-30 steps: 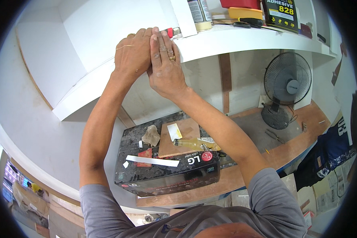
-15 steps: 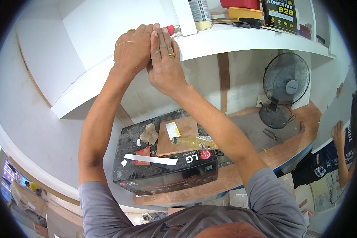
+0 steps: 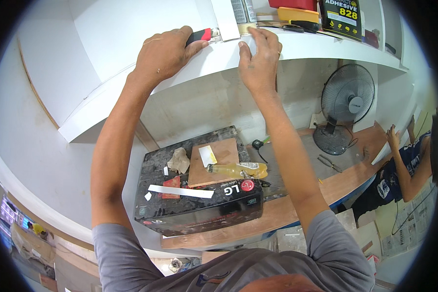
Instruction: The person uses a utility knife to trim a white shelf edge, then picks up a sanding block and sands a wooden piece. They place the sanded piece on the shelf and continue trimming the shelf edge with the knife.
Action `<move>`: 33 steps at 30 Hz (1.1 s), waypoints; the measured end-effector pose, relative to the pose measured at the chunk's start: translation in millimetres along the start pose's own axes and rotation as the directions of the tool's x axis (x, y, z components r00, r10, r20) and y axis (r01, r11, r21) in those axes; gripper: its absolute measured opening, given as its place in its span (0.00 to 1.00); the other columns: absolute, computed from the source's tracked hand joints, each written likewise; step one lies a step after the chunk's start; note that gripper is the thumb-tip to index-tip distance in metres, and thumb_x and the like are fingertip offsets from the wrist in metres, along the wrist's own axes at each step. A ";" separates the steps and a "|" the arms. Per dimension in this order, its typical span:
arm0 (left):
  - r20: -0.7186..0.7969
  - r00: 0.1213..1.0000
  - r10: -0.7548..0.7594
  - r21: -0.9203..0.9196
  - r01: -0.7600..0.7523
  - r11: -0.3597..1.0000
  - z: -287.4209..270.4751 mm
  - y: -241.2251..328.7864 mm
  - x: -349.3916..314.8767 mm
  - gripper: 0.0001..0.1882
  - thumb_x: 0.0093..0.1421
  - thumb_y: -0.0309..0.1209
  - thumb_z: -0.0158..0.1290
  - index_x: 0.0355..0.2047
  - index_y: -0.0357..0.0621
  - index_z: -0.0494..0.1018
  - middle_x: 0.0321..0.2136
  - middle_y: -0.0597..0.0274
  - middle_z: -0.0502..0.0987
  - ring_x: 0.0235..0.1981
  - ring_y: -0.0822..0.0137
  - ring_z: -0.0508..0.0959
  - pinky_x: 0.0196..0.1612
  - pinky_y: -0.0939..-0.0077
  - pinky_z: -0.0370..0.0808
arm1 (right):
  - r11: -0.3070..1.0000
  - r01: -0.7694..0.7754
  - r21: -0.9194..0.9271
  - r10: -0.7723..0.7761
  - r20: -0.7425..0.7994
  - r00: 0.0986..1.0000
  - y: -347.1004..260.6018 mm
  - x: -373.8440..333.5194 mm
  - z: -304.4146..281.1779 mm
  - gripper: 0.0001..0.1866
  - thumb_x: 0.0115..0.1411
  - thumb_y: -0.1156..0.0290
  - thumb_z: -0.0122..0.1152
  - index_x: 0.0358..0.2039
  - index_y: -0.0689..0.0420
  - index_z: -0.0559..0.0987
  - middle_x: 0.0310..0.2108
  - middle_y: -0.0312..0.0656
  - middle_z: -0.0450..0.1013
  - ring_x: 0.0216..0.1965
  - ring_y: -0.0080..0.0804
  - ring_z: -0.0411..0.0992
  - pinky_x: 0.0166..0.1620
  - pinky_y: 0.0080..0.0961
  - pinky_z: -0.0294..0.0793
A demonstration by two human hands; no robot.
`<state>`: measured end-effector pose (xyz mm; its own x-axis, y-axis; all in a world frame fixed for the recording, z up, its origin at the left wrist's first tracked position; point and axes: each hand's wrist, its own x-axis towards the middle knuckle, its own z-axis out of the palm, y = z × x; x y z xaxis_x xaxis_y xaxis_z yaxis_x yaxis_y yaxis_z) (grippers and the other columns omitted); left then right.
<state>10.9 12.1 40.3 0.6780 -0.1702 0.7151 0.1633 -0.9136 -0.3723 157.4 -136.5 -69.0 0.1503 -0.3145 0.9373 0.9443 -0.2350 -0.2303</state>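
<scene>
The left hand [image 3: 164,52] grips a knife with a red and black handle [image 3: 200,36], its tip at the front edge of the white shelf [image 3: 306,48]. The right hand [image 3: 259,62] is open, just beside it, with fingers flat on the same edge. Well below both hands, 1 black box [image 3: 199,204] carries a wooden board [image 3: 214,163] and a yellow bottle [image 3: 238,170].

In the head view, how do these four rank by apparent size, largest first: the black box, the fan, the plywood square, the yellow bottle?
1. Black box, clearly largest.
2. Fan.
3. Plywood square; its area looks close to the fan's, so this order is unsure.
4. Yellow bottle, smallest.
</scene>
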 end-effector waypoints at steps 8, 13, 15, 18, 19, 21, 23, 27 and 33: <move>-0.019 1.000 0.006 0.005 -0.006 1.000 4.3 -6.2 -0.8 0.32 0.71 0.63 0.49 0.44 0.44 0.80 0.27 0.51 0.84 0.30 0.50 0.85 0.37 0.53 0.80 | 0.965 -0.204 0.164 0.185 0.125 0.975 -6.6 11.5 -4.0 0.10 0.58 0.73 0.72 0.40 0.59 0.88 0.55 0.40 0.76 0.55 0.45 0.68 0.59 0.41 0.71; 0.027 0.999 -0.021 -0.015 0.022 1.000 4.6 -6.5 0.8 0.34 0.69 0.65 0.51 0.47 0.44 0.80 0.28 0.49 0.84 0.31 0.51 0.86 0.38 0.55 0.81 | 0.940 -0.227 0.256 0.186 0.176 0.967 7.5 16.7 -7.1 0.10 0.57 0.72 0.73 0.40 0.58 0.89 0.57 0.37 0.76 0.56 0.42 0.68 0.58 0.39 0.72; 0.057 0.998 -0.013 0.015 0.012 1.000 1.3 -3.4 0.8 0.35 0.67 0.66 0.52 0.48 0.44 0.80 0.28 0.49 0.84 0.31 0.51 0.86 0.38 0.55 0.81 | 0.948 -0.212 0.236 0.174 0.173 0.970 5.2 15.9 -8.2 0.09 0.57 0.73 0.73 0.39 0.58 0.88 0.56 0.38 0.77 0.55 0.42 0.68 0.58 0.39 0.72; 0.059 0.998 0.010 0.039 -0.012 0.999 -0.8 -5.6 1.8 0.37 0.65 0.68 0.53 0.49 0.44 0.80 0.28 0.49 0.84 0.31 0.51 0.86 0.39 0.55 0.81 | 0.964 -0.193 0.181 0.167 0.149 0.975 2.4 15.6 -5.8 0.09 0.56 0.73 0.74 0.39 0.58 0.88 0.54 0.39 0.77 0.54 0.43 0.69 0.57 0.40 0.72; 0.053 0.998 0.018 0.045 -0.021 0.999 -1.4 -6.4 1.8 0.37 0.65 0.68 0.54 0.49 0.44 0.80 0.28 0.49 0.84 0.31 0.51 0.86 0.39 0.55 0.81 | 0.969 -0.187 0.159 0.166 0.137 0.977 1.3 16.0 -4.2 0.10 0.56 0.73 0.75 0.39 0.58 0.88 0.54 0.39 0.78 0.54 0.43 0.69 0.57 0.40 0.72; 0.092 0.996 -0.015 0.032 0.012 0.999 -2.5 -3.6 2.3 0.38 0.64 0.69 0.54 0.49 0.44 0.80 0.29 0.49 0.84 0.33 0.51 0.86 0.41 0.55 0.81 | 0.965 -0.229 0.131 0.210 0.141 0.967 -1.0 16.5 -1.8 0.10 0.54 0.72 0.76 0.38 0.57 0.88 0.50 0.39 0.79 0.52 0.44 0.70 0.56 0.40 0.73; 0.100 0.995 -0.030 0.031 0.027 0.999 -2.7 -1.1 2.8 0.37 0.64 0.69 0.54 0.49 0.44 0.80 0.29 0.49 0.85 0.34 0.51 0.86 0.41 0.55 0.81 | 0.982 -0.162 0.095 0.151 0.118 0.981 4.0 18.3 -1.5 0.12 0.53 0.69 0.78 0.38 0.57 0.88 0.47 0.39 0.80 0.50 0.44 0.72 0.54 0.40 0.74; 0.085 0.996 -0.032 0.043 0.028 0.999 -2.0 -3.5 2.8 0.36 0.65 0.68 0.54 0.48 0.45 0.80 0.29 0.49 0.85 0.33 0.50 0.86 0.42 0.55 0.81 | 0.992 0.129 -0.004 -0.129 0.041 0.991 15.6 20.2 -0.6 0.16 0.52 0.60 0.81 0.37 0.54 0.88 0.39 0.38 0.81 0.44 0.44 0.77 0.46 0.39 0.78; 0.055 0.998 -0.018 0.048 0.016 0.999 12.9 -2.0 11.5 0.36 0.66 0.68 0.52 0.47 0.46 0.80 0.30 0.48 0.85 0.34 0.51 0.86 0.41 0.54 0.80 | 0.918 0.381 -0.107 -0.374 0.083 0.924 35.1 34.9 -12.2 0.19 0.53 0.53 0.79 0.33 0.55 0.85 0.34 0.39 0.81 0.34 0.40 0.79 0.38 0.38 0.79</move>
<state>27.6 16.8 41.7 0.7131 -0.1330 0.6883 0.2083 -0.8973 -0.3892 192.2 -166.9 -47.6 -0.1897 -0.1264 0.9737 0.8930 -0.4343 0.1176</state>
